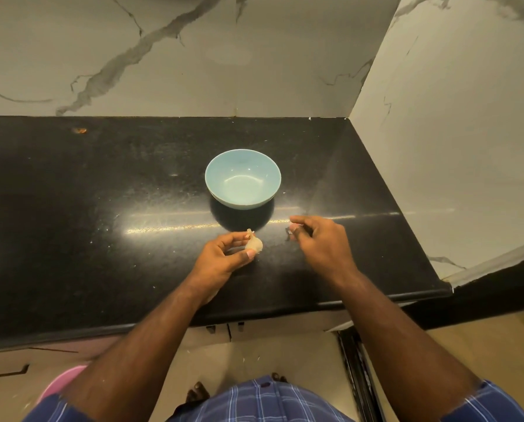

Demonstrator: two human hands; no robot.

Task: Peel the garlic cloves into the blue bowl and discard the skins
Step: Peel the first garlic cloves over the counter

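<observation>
The garlic bulb (pixel 254 244) sat in the grasp of the left hand (pixel 221 259), just in front of the blue bowl (pixel 243 178) and slightly to the bowl's left, a little above the black countertop (pixel 102 208). The thumb pressed against the bulb's near side while the curled fingers closed over its far side, and the papery stem tip stuck up between them. The blue bowl stood upright on the countertop with nothing visible inside it, its rim apart from both hands. The right hand (pixel 318 242) hovered in front of the bowl and to its right, well apart from the bulb, with its fingers curled inward; the thumb and forefinger met around a small pale scrap (pixel 291 230), apparently a piece of skin, though it was too small to make out clearly. Beyond the bowl, the countertop ended at a white marble-patterned wall (pixel 193 56) with grey veins, and a second wall panel of the same pattern closed off the counter to the bowl's right. Nearer than the bowl, past the counter's front edge, blue checked sleeves (pixel 486 403) and a pink slipper (pixel 62 382) showed above the pale floor.
</observation>
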